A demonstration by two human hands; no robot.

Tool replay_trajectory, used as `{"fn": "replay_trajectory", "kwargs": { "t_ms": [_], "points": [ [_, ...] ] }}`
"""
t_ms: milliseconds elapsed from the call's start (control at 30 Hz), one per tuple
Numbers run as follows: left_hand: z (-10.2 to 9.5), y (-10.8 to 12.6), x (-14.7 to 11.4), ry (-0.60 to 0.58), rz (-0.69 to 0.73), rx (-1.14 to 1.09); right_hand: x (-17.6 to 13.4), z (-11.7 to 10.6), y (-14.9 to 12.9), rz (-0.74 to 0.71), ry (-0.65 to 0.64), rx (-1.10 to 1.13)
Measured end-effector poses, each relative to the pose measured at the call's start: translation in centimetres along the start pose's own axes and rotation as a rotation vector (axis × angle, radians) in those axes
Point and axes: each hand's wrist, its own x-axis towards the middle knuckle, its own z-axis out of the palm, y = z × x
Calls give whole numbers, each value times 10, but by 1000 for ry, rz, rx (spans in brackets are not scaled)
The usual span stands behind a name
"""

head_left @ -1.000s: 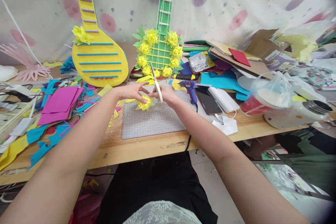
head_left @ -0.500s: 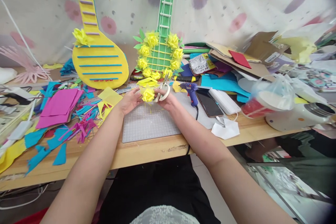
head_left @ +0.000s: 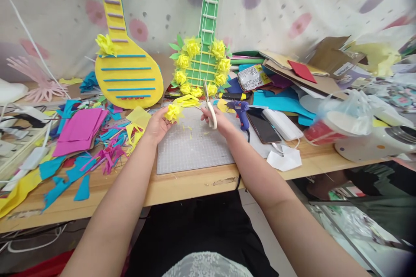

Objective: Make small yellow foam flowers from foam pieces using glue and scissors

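Observation:
A yellow paper flower rests in my left hand, gripped at its side by the fingers. Over the grey cutting mat, my right hand is closed on white-handled scissors, whose blades point up and away from me. The fingers also seem to pinch something thin and stick-like, too small to make out. Small yellow scraps lie on the mat between the hands. Behind them leans a green paper guitar ringed with yellow flowers, and a yellow paper lute with one flower stands to its left.
A blue glue gun, a phone and a white power bank lie right of the mat. Magenta sheets and coloured scraps spread on the left. A bagged red cup and a white bottle stand at the right edge.
My hands have moved apart: the left with the flower goes left, the right with the scissors goes right. Yellow bits now show on the mat between them.

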Motion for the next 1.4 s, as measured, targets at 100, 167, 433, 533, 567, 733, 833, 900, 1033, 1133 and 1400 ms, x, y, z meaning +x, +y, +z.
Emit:
{"fn": "replay_trajectory", "kwargs": {
  "t_ms": [100,167,433,533,567,733,833,900,1033,1133,1400],
  "points": [
    [-5,5,1,-4,-31,-14,0,-6,0,-22,35,-196],
    [-7,7,1,1,-33,-24,1,-7,1,-31,64,-316],
    [-11,14,1,57,-8,19,-1,-10,1,-13,98,-695],
    [-13,13,3,93,77,64,-3,-12,-1,-38,69,-779],
    [-14,12,4,104,105,78,-4,-13,-2,-45,57,-815],
    [-18,12,6,64,218,146,-8,-22,-11,-48,-119,-933],
    [-18,13,3,15,235,199,-10,-30,-19,-39,-280,-937],
    [-16,13,1,-13,227,223,-10,-34,-24,-16,-408,-904],
    [-13,11,-3,-57,207,260,-7,-41,-33,46,-650,-862],
    [-10,9,-4,-82,207,288,-6,-42,-37,66,-743,-809],
    [-8,4,-1,-90,174,302,-6,-34,-36,114,-746,-672]
  ]
}}
